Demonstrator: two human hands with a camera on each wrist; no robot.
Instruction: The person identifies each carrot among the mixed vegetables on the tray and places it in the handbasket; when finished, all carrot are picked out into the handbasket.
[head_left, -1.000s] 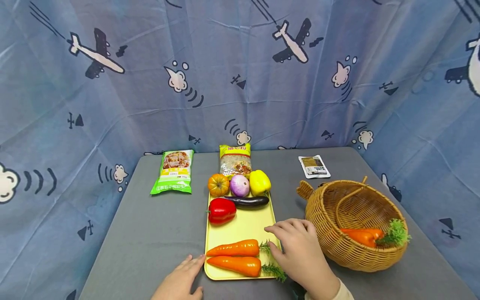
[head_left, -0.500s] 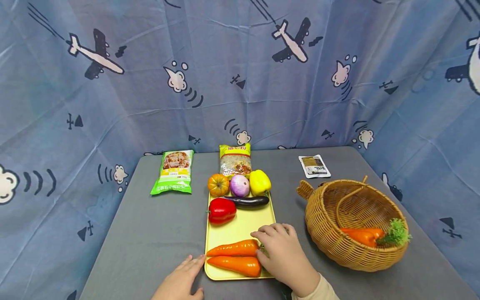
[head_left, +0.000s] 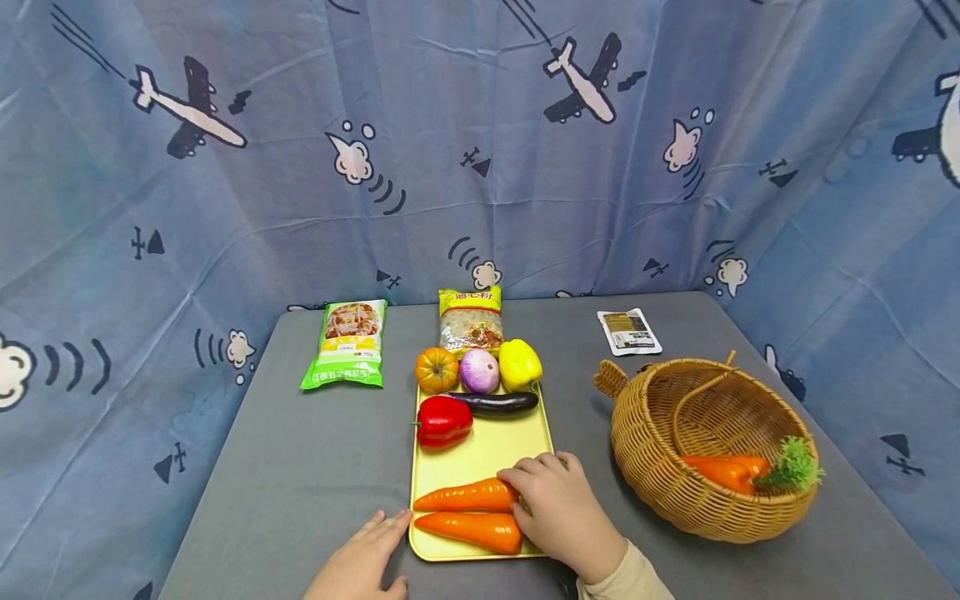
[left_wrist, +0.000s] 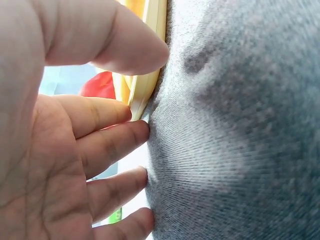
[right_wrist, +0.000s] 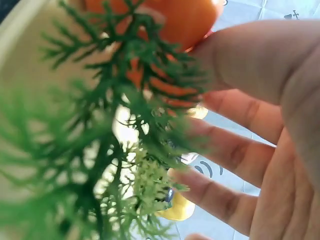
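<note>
Two orange carrots lie side by side on a yellow tray [head_left: 480, 462], green tops to the right. My right hand [head_left: 566, 521] is at the leafy end of the far carrot [head_left: 468, 497], its thumb and fingers around that end. Its thumb lies between this carrot and the near carrot [head_left: 472, 531]. The right wrist view shows green leaves [right_wrist: 115, 140] in front of the fingers, partly hiding the contact. My left hand [head_left: 360, 558] has its fingers extended on the cloth, touching the tray's left edge; the left wrist view shows the fingertips beside the tray rim [left_wrist: 145, 90].
Farther up the tray are a red bell pepper [head_left: 444, 423], an eggplant [head_left: 502, 404], a small pumpkin [head_left: 437, 370], an onion [head_left: 479, 371] and a yellow pepper [head_left: 520, 365]. Food packets [head_left: 347, 343] stand behind. A wicker basket [head_left: 648, 454] holding a carrot [head_left: 723, 472] stands right.
My right hand has moved left from beside the tray onto the far carrot's leafy end, covering the green tops. The left hand has stayed put.
</note>
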